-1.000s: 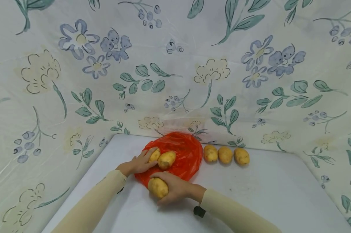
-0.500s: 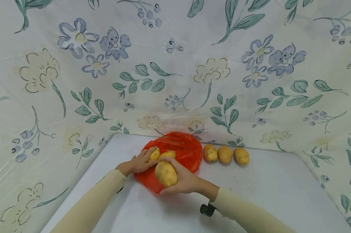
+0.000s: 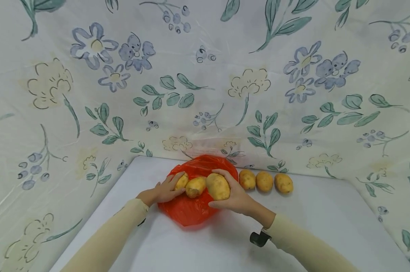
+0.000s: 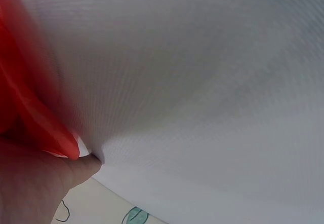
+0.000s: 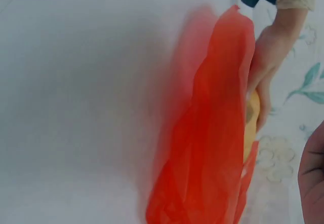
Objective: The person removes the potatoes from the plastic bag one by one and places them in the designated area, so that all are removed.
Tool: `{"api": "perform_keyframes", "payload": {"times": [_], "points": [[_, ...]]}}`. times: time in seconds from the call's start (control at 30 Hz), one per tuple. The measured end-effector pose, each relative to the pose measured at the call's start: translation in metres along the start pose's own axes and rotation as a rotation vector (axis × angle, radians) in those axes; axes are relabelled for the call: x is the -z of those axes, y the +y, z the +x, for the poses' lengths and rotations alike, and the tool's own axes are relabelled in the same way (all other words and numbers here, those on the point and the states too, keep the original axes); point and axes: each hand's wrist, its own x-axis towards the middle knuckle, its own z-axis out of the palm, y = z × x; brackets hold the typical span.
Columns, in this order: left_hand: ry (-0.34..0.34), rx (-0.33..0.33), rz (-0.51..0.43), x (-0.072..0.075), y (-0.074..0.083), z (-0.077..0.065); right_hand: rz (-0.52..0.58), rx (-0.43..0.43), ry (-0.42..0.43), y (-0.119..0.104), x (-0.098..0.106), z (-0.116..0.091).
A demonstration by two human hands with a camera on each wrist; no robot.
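A red plastic bag [image 3: 188, 213] lies spread on the white table with two potatoes on it. My left hand [image 3: 165, 190] holds the left potato [image 3: 181, 181], thumb on its near side and fingers along its far side. Beside it the second potato [image 3: 195, 187] rests on the bag. My right hand [image 3: 238, 197] grips a third potato [image 3: 218, 186] above the bag's right part. From the right wrist the bag [image 5: 217, 127] hides much of the scene, with the left hand [image 5: 271, 57] beyond it. The left wrist view shows the bag's edge [image 4: 48, 127] beside my hand [image 4: 38, 186].
Three potatoes [image 3: 264, 181] stand in a row on the table [image 3: 313, 223], just right of the bag. Behind and around the table hangs a floral-patterned sheet [image 3: 211, 94]. A dark wrist camera [image 3: 259, 238] sits under my right wrist.
My right hand has carried its potato from the bag's near edge up and to the right, over the bag. The left hand and the row of potatoes stay in place.
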Motion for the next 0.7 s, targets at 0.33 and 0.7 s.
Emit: {"api": "perform_keyframes", "payload": {"times": [0.33, 0.7], "points": [[-0.004, -0.001, -0.004, 0.003, 0.001, -0.002, -0.007, -0.100, 0.118, 0.019, 0.020, -0.003], [-0.001, 0.002, -0.011, 0.001, 0.002, -0.003, -0.026, -0.137, 0.181, 0.049, 0.041, -0.014]]}}
